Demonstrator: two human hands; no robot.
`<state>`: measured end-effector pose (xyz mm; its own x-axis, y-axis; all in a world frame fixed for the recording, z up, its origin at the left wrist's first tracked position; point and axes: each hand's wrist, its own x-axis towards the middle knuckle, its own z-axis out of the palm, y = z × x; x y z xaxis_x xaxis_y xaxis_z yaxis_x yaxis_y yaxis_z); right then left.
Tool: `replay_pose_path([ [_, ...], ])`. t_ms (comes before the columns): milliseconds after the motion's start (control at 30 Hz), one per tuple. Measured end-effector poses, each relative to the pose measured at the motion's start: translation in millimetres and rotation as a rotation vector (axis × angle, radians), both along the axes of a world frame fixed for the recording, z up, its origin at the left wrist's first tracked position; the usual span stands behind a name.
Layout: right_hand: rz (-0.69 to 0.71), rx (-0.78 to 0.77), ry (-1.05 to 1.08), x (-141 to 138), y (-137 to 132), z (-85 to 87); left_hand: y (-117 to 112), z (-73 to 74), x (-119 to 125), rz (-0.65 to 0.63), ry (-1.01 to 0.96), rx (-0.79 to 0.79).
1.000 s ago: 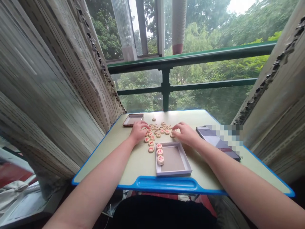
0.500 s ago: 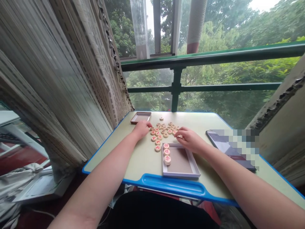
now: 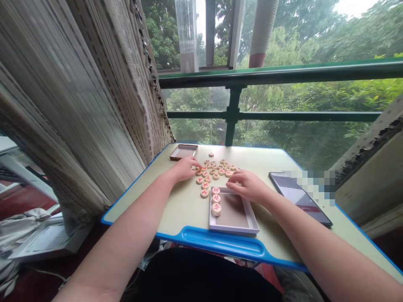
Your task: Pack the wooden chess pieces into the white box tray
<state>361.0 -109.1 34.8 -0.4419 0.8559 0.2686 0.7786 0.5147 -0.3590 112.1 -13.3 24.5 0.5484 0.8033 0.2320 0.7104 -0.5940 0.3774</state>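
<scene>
Round wooden Chinese chess pieces [image 3: 215, 171] with red or dark characters lie loosely grouped in the middle of the table. At the group's left edge is my left hand [image 3: 185, 167], index finger stretched out over the nearest red pieces, with no piece lifted. My right hand [image 3: 247, 184] hovers by the group's right side, above the far edge of a shallow open box [image 3: 234, 212]. Its fingers are loosely bent and apart, close to a red piece [image 3: 228, 173]. Inside the box, a column of red-marked pieces [image 3: 216, 199] lines the left wall; the nearest ones look stacked.
A second shallow tray or lid [image 3: 184, 152] sits at the table's far left corner. One piece [image 3: 211, 154] lies apart at the back. A dark tablet [image 3: 297, 197] is on the right. The blue table edge has a moulded trough [image 3: 222, 243]. Curtains [image 3: 78, 92] hang left.
My left hand has reached slightly further over the pieces, its index finger more extended. My right hand has come slightly nearer to me. The whole view has shifted a little.
</scene>
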Motion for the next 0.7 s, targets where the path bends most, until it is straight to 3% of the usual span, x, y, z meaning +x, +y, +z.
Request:
replay_pose_path([
  [200,0.015,0.009,-0.079,-1.2,-3.5,0.7,5.2,-5.1,3.7,0.019,-0.017,0.077],
  [467,-0.058,0.020,-0.043,4.0,6.1,-9.3,0.4,-3.5,1.4,-0.008,0.081,0.023],
  [700,-0.060,0.041,-0.056,2.7,3.4,-7.0,-1.3,-5.3,16.4,0.032,0.142,0.057],
])
